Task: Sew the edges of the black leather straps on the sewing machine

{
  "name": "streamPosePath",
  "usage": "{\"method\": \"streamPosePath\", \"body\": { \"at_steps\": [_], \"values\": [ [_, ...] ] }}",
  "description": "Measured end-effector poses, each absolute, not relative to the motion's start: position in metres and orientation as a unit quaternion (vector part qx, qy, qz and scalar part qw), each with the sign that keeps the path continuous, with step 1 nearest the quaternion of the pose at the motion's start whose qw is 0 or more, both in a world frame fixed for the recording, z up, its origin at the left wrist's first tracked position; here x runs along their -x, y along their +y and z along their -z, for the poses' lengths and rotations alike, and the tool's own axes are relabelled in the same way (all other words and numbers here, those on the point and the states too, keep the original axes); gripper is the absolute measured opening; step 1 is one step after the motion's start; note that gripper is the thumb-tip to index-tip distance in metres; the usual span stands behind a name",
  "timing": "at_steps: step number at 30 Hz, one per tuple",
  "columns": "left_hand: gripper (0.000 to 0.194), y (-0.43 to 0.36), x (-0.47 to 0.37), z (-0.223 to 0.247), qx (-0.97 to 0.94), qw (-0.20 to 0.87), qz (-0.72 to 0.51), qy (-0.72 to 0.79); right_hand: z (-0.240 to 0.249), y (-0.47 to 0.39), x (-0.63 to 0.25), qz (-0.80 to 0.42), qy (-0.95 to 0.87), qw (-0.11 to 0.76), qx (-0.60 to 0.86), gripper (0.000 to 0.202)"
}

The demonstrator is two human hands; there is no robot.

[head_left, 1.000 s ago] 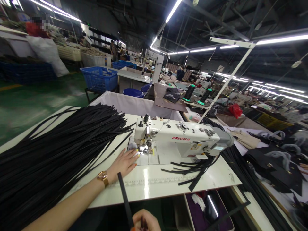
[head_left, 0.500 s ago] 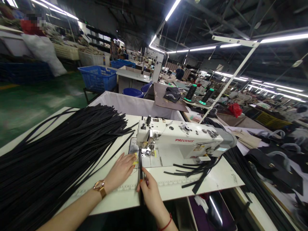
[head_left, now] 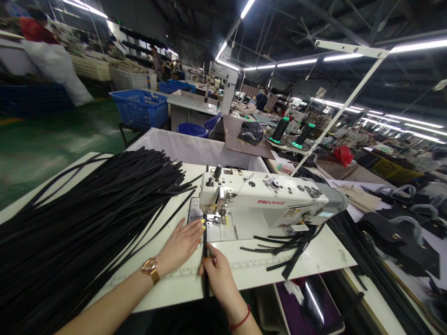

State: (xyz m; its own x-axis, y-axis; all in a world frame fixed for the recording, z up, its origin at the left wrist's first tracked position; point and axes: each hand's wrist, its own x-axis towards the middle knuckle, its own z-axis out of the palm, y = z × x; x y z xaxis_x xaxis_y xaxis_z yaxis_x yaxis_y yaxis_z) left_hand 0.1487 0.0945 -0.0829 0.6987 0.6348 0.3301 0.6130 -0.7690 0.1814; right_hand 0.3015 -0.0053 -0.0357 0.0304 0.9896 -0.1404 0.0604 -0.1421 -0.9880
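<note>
A narrow black strip (head_left: 205, 239) runs front to back beside the needle area of a white sewing machine (head_left: 265, 197). My left hand (head_left: 181, 244) lies flat on the table to the left of the strip, its fingertips at the strip's edge by the presser foot. Closer to the table's front edge, my right hand (head_left: 216, 272) has the strip between thumb and fingers; something small and dark also shows at its fingers, too small to name. A large heap of black strips (head_left: 104, 214) covers the table's left side.
Short black strips (head_left: 289, 251) lie right of the machine's bed. Behind it are a fabric-lined bin (head_left: 209, 151), thread cones (head_left: 280, 130) and a blue basket (head_left: 141, 109). Black bag pieces (head_left: 398, 237) rest at the right. A purple-lined drawer (head_left: 296, 307) is below the table.
The view has shifted slightly. My left hand has slid a little forward along the strip; my right hand keeps its grip in nearly the same place.
</note>
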Motion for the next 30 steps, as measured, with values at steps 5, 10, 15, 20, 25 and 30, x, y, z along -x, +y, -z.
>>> {"method": "streamPosePath", "body": {
  "at_steps": [5,10,15,20,25,30],
  "values": [
    [0.039,0.094,-0.149,0.082,-0.923,0.023,-0.177,0.341,0.036,-0.005,-0.301,-0.511,-0.469,0.45,0.563,0.025],
    [0.041,0.093,-0.15,0.08,-0.923,0.018,-0.16,0.348,0.037,-0.004,-0.301,-0.517,-0.463,0.447,0.564,0.03],
    [0.041,0.093,-0.15,0.079,-0.922,0.022,-0.162,0.35,0.034,-0.005,-0.301,-0.508,-0.467,0.449,0.567,0.028],
    [0.041,0.093,-0.15,0.081,-0.923,0.024,-0.165,0.348,0.033,-0.006,-0.3,-0.516,-0.455,0.451,0.569,0.031],
    [0.041,0.094,-0.15,0.081,-0.921,0.031,-0.168,0.351,0.031,-0.01,-0.303,-0.521,-0.448,0.45,0.571,0.032],
    [0.041,0.094,-0.151,0.081,-0.922,0.031,-0.158,0.351,0.031,-0.016,-0.306,-0.525,-0.451,0.451,0.564,0.035]
  ]
}}
